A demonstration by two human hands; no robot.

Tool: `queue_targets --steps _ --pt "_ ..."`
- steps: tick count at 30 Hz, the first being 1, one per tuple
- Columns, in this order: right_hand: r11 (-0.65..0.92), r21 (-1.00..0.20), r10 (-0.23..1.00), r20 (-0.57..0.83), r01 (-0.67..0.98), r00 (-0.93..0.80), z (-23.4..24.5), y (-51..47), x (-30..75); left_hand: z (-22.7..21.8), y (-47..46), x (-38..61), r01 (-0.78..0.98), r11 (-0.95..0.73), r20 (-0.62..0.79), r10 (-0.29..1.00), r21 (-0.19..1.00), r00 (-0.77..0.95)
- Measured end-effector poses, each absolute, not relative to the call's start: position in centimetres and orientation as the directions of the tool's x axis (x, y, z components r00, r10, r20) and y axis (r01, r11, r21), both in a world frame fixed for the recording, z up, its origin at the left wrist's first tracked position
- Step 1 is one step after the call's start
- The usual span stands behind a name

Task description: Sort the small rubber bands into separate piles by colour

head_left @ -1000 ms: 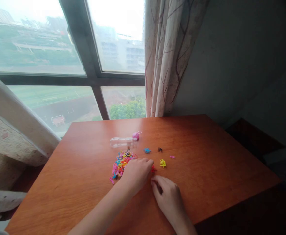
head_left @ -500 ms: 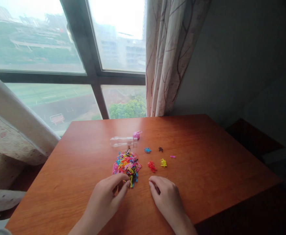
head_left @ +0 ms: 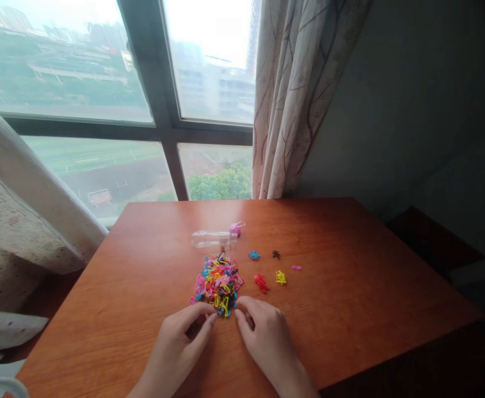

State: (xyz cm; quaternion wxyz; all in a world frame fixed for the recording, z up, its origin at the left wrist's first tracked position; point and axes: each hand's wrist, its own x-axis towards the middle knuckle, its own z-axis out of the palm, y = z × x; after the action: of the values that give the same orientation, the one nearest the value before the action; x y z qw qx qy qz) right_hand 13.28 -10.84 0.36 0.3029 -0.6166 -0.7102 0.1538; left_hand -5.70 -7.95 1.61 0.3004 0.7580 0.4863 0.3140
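A heap of small coloured rubber bands [head_left: 218, 283] lies in the middle of the wooden table [head_left: 350, 287]. My left hand [head_left: 180, 342] and my right hand [head_left: 265, 337] rest on the table just in front of the heap. Their fingertips touch its near edge, with the fingers curled in a loose pinch. What they hold, if anything, is too small to see. To the right of the heap lie small sorted groups: red bands [head_left: 261, 283], yellow bands [head_left: 281, 277], blue bands [head_left: 254, 255], black bands [head_left: 276, 254] and a single pink band [head_left: 296, 267].
A clear plastic bottle [head_left: 211, 239] with a pink cap [head_left: 236, 228] lies on its side behind the heap. A window and a patterned curtain [head_left: 292, 99] stand behind the table. Cushions [head_left: 14, 243] lie at the left. The table's right edge drops to a dark side surface.
My left hand has drawn back from the red bands to the heap's near edge. My right hand has slid left to meet it there. The view has shifted slightly.
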Motion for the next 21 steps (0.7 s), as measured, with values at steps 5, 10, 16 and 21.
queue_targets --steps 5,10,16,21 --pt "0.231 -0.579 0.958 0.276 0.782 -0.079 0.6 -9.9 12.6 1.3 -8.0 -5.8 0.555 -0.341 0.17 0.926 0.758 0.337" --pt "0.253 -0.553 0.952 0.286 0.794 -0.104 1.0 -9.3 11.9 1.2 -8.1 -5.8 0.555 -0.338 0.165 0.927 0.76 0.338" --pt "0.248 -0.557 0.947 0.313 0.793 -0.077 0.9 -9.6 12.1 1.7 -8.1 -5.5 0.536 -0.345 0.173 0.923 0.771 0.345" --pt "0.29 -0.615 0.932 0.356 0.733 -0.07 1.2 -10.0 12.5 1.5 -8.2 -5.6 0.532 -0.347 0.179 0.923 0.773 0.341"
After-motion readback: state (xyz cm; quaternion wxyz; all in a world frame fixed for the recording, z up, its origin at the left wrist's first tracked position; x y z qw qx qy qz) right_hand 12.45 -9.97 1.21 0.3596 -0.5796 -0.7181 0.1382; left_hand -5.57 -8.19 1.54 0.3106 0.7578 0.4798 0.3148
